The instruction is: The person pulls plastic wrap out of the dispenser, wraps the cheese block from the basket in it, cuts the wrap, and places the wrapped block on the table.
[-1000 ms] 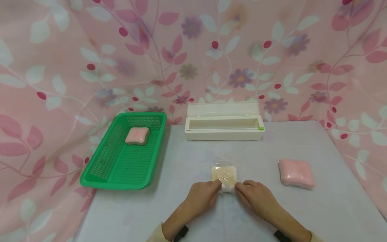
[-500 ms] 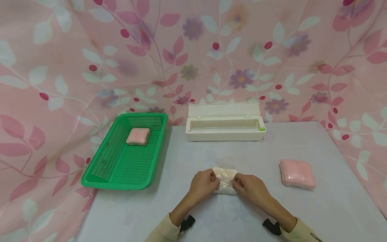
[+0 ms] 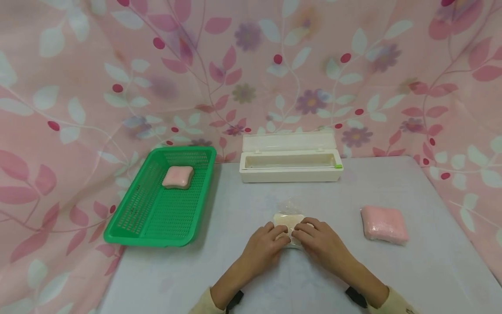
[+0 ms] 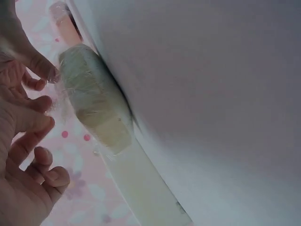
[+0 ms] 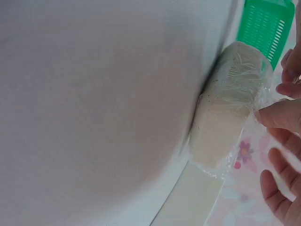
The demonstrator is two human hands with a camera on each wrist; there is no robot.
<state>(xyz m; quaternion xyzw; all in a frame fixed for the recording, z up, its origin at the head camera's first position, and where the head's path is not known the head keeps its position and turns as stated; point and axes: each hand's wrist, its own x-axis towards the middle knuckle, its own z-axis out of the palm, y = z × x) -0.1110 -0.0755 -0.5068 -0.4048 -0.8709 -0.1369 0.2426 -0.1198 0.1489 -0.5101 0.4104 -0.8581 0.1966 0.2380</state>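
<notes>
A cream bar of soap [image 3: 288, 219] lies on the table in front of me, wrapped in clear plastic film [image 3: 290, 206]. Loose film sticks out past its far edge. My left hand [image 3: 263, 245] and right hand [image 3: 324, 244] are close together over its near half, covering that part in the head view. In the left wrist view, thumb and forefinger of the left hand [image 4: 23, 188] pinch crinkled film above the soap [image 4: 96, 101]. The right hand [image 5: 284, 115] pinches film at the top of the soap [image 5: 221, 127] in the right wrist view.
A green basket [image 3: 196, 218] on the left holds a pink bar of soap [image 3: 178, 177]. At the back stands a long white box [image 3: 291, 175] with its lid raised and a small green piece at its right end. A film-wrapped pink bar [image 3: 384, 224] lies on the right.
From the soap's near edge, both hands rose with film between their fingers. Now they have come inward over the soap, fingers nearly meeting. The soap has stayed about in place.
</notes>
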